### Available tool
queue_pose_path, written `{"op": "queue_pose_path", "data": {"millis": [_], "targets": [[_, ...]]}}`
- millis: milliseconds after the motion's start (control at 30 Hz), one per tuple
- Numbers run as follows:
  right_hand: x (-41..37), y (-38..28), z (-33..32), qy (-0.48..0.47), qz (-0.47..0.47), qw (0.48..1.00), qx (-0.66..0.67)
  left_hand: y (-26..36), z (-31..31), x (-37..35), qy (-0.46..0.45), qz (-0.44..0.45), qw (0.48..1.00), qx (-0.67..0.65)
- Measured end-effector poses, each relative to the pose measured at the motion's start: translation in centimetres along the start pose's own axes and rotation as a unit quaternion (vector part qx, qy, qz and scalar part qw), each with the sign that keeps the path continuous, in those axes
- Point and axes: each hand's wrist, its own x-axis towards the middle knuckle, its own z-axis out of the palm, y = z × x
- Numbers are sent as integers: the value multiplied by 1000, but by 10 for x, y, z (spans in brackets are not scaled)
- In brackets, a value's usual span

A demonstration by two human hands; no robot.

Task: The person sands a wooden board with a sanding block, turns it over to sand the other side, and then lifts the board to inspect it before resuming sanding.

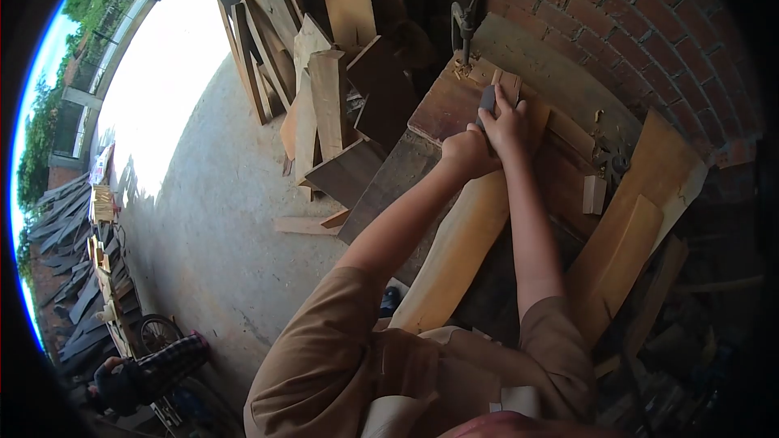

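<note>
My left hand (469,152) is closed round the near end of a dark grey block-like tool (487,100); its exact kind is partly hidden by my fingers. My right hand (509,126) grips the same tool from the right side, one finger stretched forward along it. Below both hands lies a long pale board (462,231), running from near my body to the far end of the workbench (446,109). Small pale wood pieces (509,81) sit just ahead of my fingers.
A metal clamp (466,28) with wood shavings (462,70) around it stands at the bench's far end. Wider boards (621,251) lean on the right, before a brick wall (625,16). Offcuts (324,105) are stacked left of the bench. Another person's sleeve (174,359) shows lower left.
</note>
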Motion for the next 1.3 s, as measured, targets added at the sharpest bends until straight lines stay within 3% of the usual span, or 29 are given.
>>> {"op": "queue_pose_path", "data": {"millis": [133,267,400,500,633,733,800,833,933,1000,1133,1200,1300], "targets": [[-41,-6,-4,22,30,999,8,-1,1,-35,-6,-27,1000,-13],[-156,7,20,62,-30,997,35,-15,36,-144,-53,-35,998,-18],[-296,-5,12,-36,8,997,75,-38,60,-271,-144,-33,989,-19],[-326,-9,13,-39,16,996,76,-42,72,-297,-134,-31,990,8],[-266,-3,9,-19,-2,996,82,-32,63,-251,-97,-22,995,-21],[-174,10,20,57,0,995,83,-17,47,-158,-15,9,1000,-9],[-95,13,10,48,18,995,88,1,23,-83,-26,-7,1000,-11],[-58,17,11,91,-8,994,52,7,15,-49,-22,-5,1000,-8],[11,17,-9,40,11,999,25,18,2,19,20,17,999,19],[17,20,-5,37,-5,999,13,24,6,18,40,-5,999,18],[-74,18,8,51,17,997,53,14,15,-65,-38,-24,999,31],[-155,17,20,87,-50,994,42,-3,34,-140,-55,-26,998,12],[-282,-6,10,-1,-1,997,82,-38,65,-253,-92,-28,995,-3]]}}
